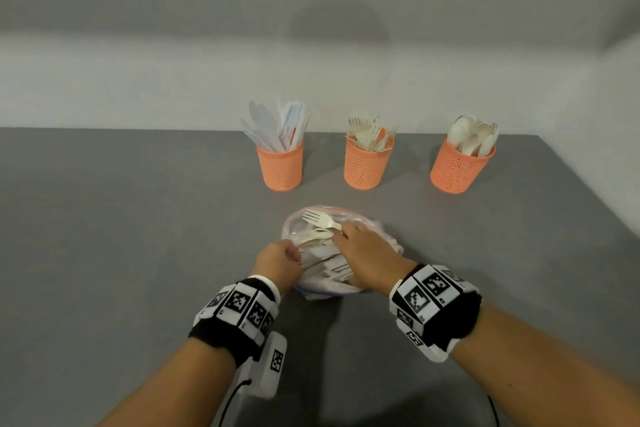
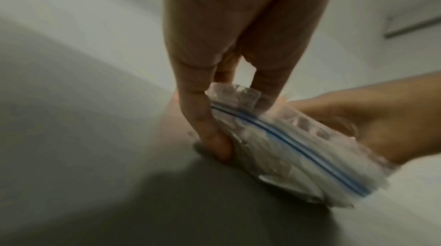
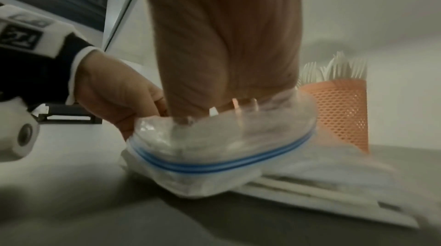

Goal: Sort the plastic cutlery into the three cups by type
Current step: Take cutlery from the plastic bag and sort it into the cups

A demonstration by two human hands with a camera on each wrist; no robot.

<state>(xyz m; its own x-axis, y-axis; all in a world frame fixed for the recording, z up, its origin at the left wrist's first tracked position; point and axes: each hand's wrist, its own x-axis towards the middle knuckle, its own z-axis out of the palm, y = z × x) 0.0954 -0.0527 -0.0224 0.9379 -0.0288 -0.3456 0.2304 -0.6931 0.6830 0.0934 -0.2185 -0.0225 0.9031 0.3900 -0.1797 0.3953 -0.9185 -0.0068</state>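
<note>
Surface: grey table (image 1: 138, 253), matte, running back to a pale wall.
Far row: three orange mesh cups, upright, spaced apart.
Left cup (image 1: 281, 166): holds knives.
Middle cup (image 1: 366, 165): holds forks.
Right cup (image 1: 459, 168): holds spoons.
Near centre: clear zip bag (image 1: 332, 281) lying on the table in front of the cups, white cutlery inside, blue zip strip along its near edge.

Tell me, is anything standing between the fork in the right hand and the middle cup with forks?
Nothing visible: bare grey table lies between the fork and the middle cup.
</note>
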